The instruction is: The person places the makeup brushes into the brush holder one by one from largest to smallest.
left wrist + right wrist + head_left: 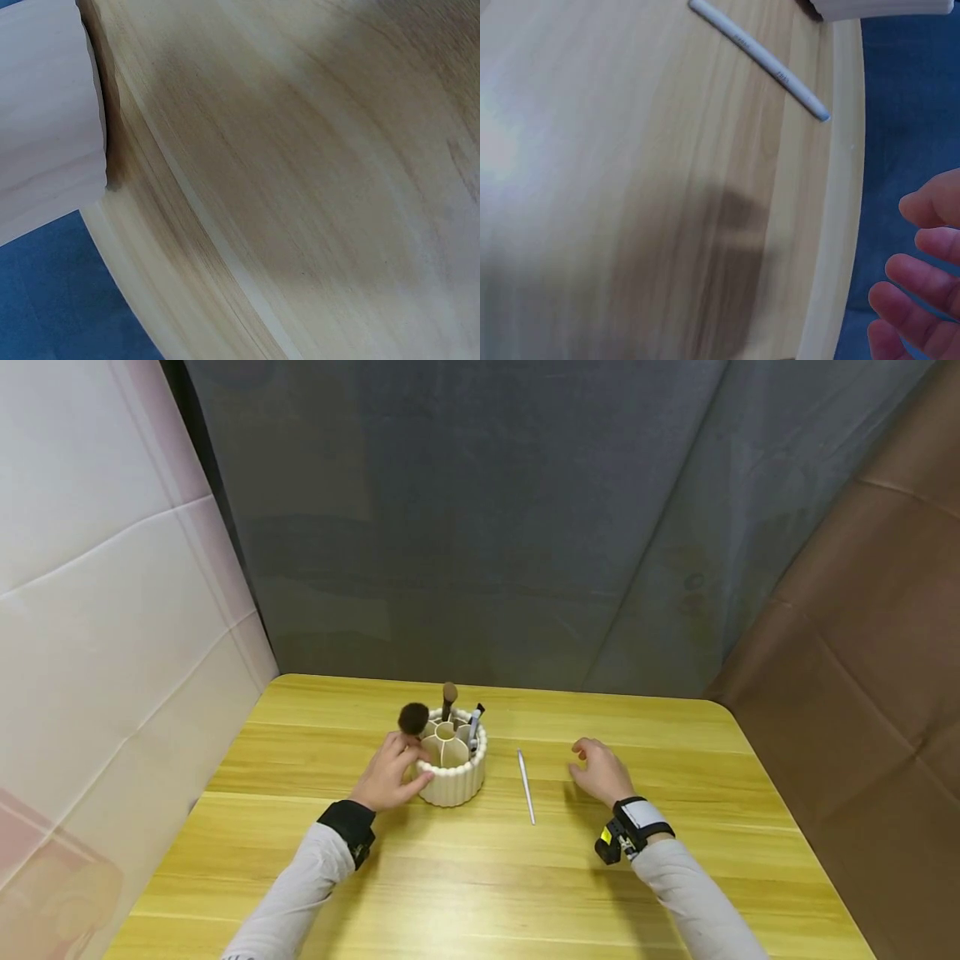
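One slim white plastic pen (526, 786) lies on the table, axis twelve-to-six, at nine o'clock of the nearer, empty, relaxed right hand (598, 771); left hand (390, 773) grips the dark fluffy brush (412, 720).

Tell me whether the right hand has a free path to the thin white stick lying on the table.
Probably yes. The right hand hovers open just right of the white stick, with only bare table between them. The ribbed holder stands on the stick's far side, so nothing blocks the way.
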